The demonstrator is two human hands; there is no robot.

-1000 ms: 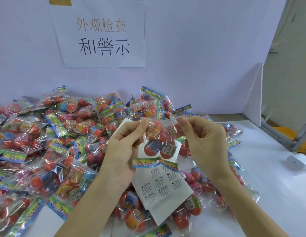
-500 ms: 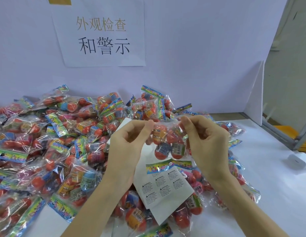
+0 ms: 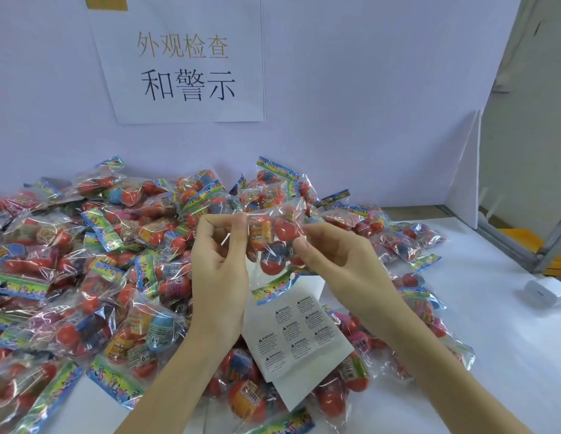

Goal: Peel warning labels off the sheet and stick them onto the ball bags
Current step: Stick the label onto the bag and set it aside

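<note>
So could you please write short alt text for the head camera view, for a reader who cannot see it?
Two bare hands, left hand and right hand, hold up a clear ball bag by its top edge. Below it lies a white warning label sheet, and a big pile of ball bags covers the white table.

Label sheet: upper edge hidden behind held ball bag and its printed header; left edge behind left hand; small print under each WARNING heading too small to read.
Held bag: both top corners covered by pinching fingertips; ball wrappers blurred through film.
Pile of bags: cut off at 9 o'clock and 6 o'clock frame edges.
White device, 3 o'clock: cut by right edge, kind unclear.
Yellow tag, 12 o'clock: cropped at top.
</note>
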